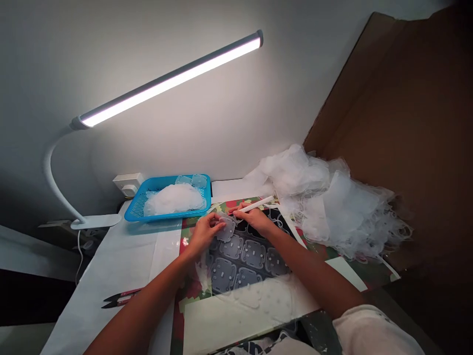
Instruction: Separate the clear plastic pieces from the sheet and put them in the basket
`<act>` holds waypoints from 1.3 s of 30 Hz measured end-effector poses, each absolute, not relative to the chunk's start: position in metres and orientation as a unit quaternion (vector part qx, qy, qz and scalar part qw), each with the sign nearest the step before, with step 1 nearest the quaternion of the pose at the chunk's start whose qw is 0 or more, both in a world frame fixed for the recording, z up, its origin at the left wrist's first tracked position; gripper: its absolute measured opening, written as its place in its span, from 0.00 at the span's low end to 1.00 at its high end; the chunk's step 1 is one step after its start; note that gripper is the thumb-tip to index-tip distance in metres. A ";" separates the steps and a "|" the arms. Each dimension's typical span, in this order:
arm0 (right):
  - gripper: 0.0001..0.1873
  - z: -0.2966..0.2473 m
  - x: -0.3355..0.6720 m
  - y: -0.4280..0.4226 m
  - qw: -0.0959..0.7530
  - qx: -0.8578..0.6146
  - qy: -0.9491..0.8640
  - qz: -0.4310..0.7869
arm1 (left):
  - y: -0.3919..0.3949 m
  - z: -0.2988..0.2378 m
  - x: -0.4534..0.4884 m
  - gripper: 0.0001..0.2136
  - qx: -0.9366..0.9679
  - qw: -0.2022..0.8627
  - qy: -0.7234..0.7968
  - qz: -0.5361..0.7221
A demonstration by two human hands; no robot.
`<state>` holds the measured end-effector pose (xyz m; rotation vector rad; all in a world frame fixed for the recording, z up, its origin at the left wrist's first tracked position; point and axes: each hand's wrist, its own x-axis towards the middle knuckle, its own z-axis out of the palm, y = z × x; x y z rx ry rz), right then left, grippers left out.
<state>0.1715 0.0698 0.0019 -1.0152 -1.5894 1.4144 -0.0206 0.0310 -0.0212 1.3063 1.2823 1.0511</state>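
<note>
1. A big pile of clear plastic scraps (pixel 332 207) sits on the right.
2. A blue basket (pixel 207 195) holds more scraps.
3. Rows of clear plastic shapes (pixel 244 259) lie on a dark mat (pixel 283 222).
4. The left hand (pixel 204 234) pinches one clear shape (pixel 227 229) in its fingers, just above the rows.
5. The right hand (pixel 253 220) has its fingers closed around a white stick (pixel 257 203), beside that shape.

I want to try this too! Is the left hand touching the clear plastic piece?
Touching: the head view shows the left hand holding the clear plastic piece.
</note>
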 end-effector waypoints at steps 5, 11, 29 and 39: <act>0.15 -0.003 0.160 0.072 0.339 -0.395 -0.647 0.557 | 0.023 -0.019 -0.020 0.11 0.602 0.386 0.558 0.420; 0.15 -0.012 0.157 0.083 0.379 -0.475 -0.673 0.422 | 0.011 -0.020 -0.018 0.15 0.605 0.343 0.558 0.453; 0.14 0.003 0.190 0.069 0.454 -0.433 -0.624 0.467 | -0.043 0.017 -0.017 0.19 0.372 0.618 0.398 0.567; 0.15 0.011 0.240 0.008 0.406 -0.447 -0.594 0.531 | -0.051 0.031 -0.003 0.14 0.309 0.709 0.303 0.558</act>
